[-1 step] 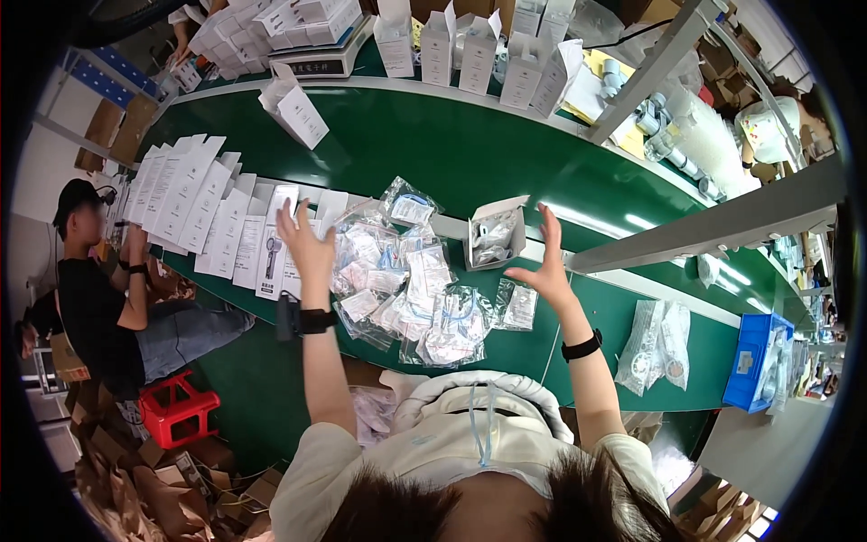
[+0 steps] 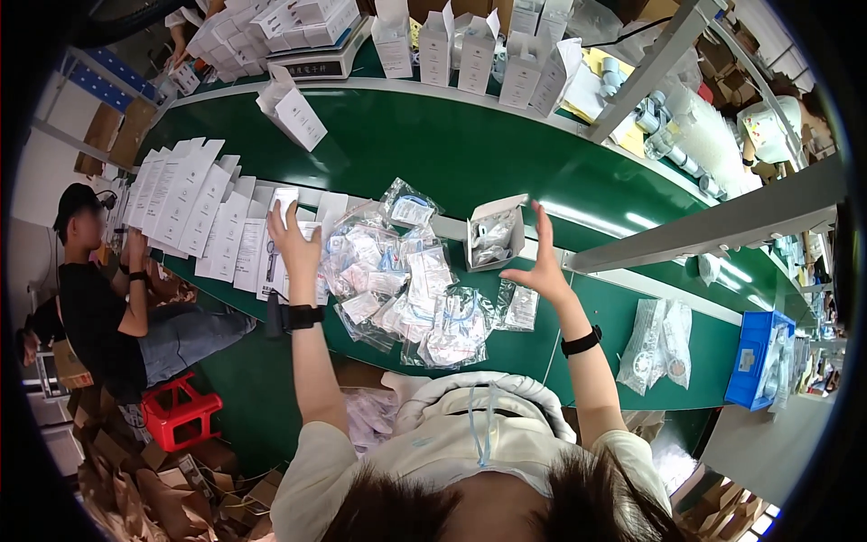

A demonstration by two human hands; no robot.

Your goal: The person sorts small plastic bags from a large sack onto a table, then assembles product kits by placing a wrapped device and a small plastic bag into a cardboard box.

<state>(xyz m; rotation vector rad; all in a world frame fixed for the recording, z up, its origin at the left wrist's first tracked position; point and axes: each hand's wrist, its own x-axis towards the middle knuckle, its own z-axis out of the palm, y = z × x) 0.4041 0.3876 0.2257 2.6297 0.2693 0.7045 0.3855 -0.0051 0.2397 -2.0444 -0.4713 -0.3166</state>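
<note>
My left hand point(image 2: 296, 248) is at the near end of a row of upright white cardboard boxes point(image 2: 209, 203). Its fingers bend over the top of a white box point(image 2: 270, 262) with a printed picture on its front, the thumb apart on the other side. My right hand point(image 2: 545, 271) is open, thumb and fingers spread, just right of an open carton point(image 2: 495, 246) holding bagged parts. Between my hands lies a heap of clear plastic bags point(image 2: 411, 280) with white papers and blue cords inside. One small bag point(image 2: 518, 305) lies at its right edge.
A tilted open box point(image 2: 293, 110) stands on the green table point(image 2: 406, 135). Behind are open boxes point(image 2: 436, 52) and a scale point(image 2: 316, 63) stacked with cartons. At right are bubble-wrapped parts point(image 2: 657, 345), a blue bin point(image 2: 757, 359) and a metal post point(image 2: 713, 221). A person point(image 2: 99, 289) sits at left.
My left hand has moved slightly left and down, its fingers now bent over the white box, whose top end shows more. My right hand has barely moved and stays open beside the carton.
</note>
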